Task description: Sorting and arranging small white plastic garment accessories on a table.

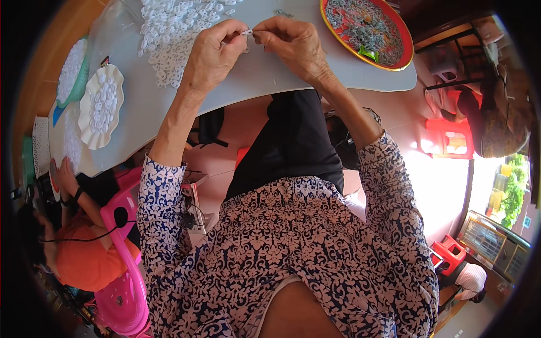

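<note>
Above the table's near edge, my left hand (216, 53) pinches a small white plastic piece (247, 32) between thumb and forefinger. My right hand (294, 49) meets it from the right, its thumb and fingertips pressed together. Whatever those right fingertips hold is too small to make out. Beside my left hand spreads a heap of small white plastic pieces (169, 42), ring-like with holes. To the right of my right hand stands a round red tray with a gold rim (394, 69), filled with a tangle of small grey pieces (366, 28) and a green wrapper (368, 53).
On the grey table (135, 118), at left, sit a scalloped cream dish (85, 121) and a green basket (79, 93), both holding white pieces. A person in orange (90, 256) sits at left by a pink chair (127, 281). Red stools (451, 138) stand at right.
</note>
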`<state>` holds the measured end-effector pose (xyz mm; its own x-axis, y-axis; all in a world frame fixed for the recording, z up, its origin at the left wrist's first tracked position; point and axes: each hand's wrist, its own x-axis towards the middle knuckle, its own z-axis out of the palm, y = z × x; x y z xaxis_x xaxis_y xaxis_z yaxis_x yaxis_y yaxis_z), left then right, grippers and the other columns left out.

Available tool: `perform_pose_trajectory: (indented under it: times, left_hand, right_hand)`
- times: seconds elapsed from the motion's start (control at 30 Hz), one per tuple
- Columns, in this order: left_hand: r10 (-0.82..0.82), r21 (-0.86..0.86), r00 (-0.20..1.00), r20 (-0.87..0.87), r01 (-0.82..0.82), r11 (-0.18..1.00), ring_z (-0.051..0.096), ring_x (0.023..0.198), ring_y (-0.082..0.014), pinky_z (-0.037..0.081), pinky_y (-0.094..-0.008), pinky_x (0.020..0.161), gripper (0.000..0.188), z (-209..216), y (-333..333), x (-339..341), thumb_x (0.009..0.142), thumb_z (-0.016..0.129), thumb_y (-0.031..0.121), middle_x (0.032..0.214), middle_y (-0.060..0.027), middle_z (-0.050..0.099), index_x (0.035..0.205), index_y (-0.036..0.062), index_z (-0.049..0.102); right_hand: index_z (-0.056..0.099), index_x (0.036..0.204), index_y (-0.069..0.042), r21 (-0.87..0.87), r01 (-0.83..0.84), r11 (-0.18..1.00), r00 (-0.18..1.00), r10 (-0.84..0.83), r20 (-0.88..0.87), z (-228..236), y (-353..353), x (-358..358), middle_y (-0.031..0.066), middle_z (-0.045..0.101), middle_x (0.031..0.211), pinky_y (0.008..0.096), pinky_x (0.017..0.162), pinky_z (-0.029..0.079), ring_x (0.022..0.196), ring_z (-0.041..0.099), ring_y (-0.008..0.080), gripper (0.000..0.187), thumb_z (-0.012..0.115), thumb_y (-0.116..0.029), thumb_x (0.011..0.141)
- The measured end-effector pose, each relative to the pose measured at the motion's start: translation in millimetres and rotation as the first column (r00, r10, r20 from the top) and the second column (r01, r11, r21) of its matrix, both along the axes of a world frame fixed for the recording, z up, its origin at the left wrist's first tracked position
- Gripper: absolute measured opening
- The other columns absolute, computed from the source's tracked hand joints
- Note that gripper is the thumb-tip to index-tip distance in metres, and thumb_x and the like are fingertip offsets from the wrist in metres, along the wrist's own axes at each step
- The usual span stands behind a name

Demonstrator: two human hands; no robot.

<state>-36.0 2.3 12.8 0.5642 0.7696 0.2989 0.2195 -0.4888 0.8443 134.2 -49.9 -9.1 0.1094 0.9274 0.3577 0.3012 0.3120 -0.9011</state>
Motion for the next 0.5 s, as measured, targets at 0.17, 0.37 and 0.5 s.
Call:
perform_pose_trajectory:
  times: [0.17, 0.37, 0.5]
  left_hand:
    - [0.002, 0.039, 1.000, -0.030, -0.001, 0.999, 0.051, 0.061, -0.0095, 0.043, -0.0240, 0.057, 0.014, -3.4, -1.1, -4.9, 0.084, 0.055, 0.009, 0.068, -0.0031, 0.057, 0.093, -0.0005, 0.059]
    - [-0.015, -0.111, 0.996, 0.092, 0.025, 0.994, 0.053, 0.064, -0.0073, 0.044, -0.0216, 0.059, 0.015, -7.8, 0.2, -6.3, 0.086, 0.057, 0.013, 0.072, -0.0027, 0.061, 0.094, 0.0011, 0.062]
    - [0.015, -0.313, 0.928, 0.371, 0.109, 0.944, 0.053, 0.066, -0.0051, 0.043, -0.0187, 0.061, 0.015, -18.5, -0.4, -4.9, 0.088, 0.060, 0.017, 0.076, -0.0013, 0.064, 0.095, 0.0047, 0.066]
  right_hand:
    - [0.066, 0.093, 0.000, 0.052, -0.016, 0.999, 0.994, 0.021, -0.106, 0.8, -1.7, -6.8, 0.0020, 0.064, 0.072, 0.0229, 0.062, 0.048, 0.065, 0.058, 0.0063, 0.014, 0.062, -0.010, 0.083]
    - [0.065, 0.094, 0.000, -0.006, -0.067, 0.998, 0.996, 0.066, -0.067, 2.5, -2.7, -5.4, 0.0031, 0.064, 0.075, 0.0218, 0.064, 0.049, 0.067, 0.057, 0.0065, 0.014, 0.062, -0.010, 0.085]
    - [0.064, 0.093, 0.002, -0.033, -0.121, 0.992, 0.966, 0.110, -0.233, 0.4, -3.3, -12.4, 0.0038, 0.065, 0.078, 0.0213, 0.064, 0.049, 0.069, 0.058, 0.0075, 0.015, 0.060, -0.011, 0.087]
